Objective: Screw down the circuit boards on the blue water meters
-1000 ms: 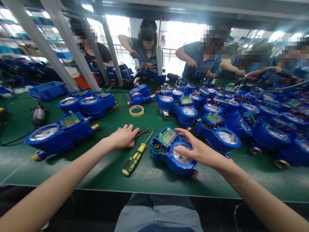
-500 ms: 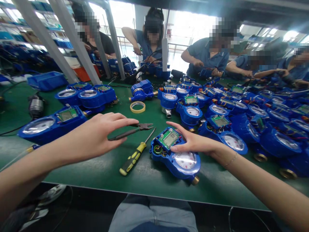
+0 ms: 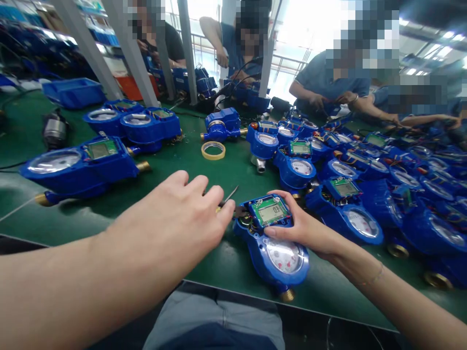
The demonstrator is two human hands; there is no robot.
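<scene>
My left hand (image 3: 191,214) is closed round a pair of pliers (image 3: 241,211), whose dark jaws reach into the open housing of a blue water meter (image 3: 259,257). Its handles are hidden by my fingers. Thumb and fingers of my right hand (image 3: 301,224) grip the green circuit board with a display (image 3: 273,211) at the top of that meter. The meter's round clear dial (image 3: 285,253) faces up, towards me. Behind my left hand only the shaft of a screwdriver (image 3: 232,193) shows; the rest is covered.
Many blue meters (image 3: 361,223) crowd the right side of the green table (image 3: 171,163). Several more meters (image 3: 62,165), a blue bin (image 3: 73,93) and a dark power tool (image 3: 54,129) are at left. A tape roll (image 3: 213,150) lies ahead. Co-workers sit opposite.
My left hand has moved right and forward, bringing the pliers' jaws to the meter and covering most of the screwdriver. My right hand has closed on the display board. The view has shifted slightly.
</scene>
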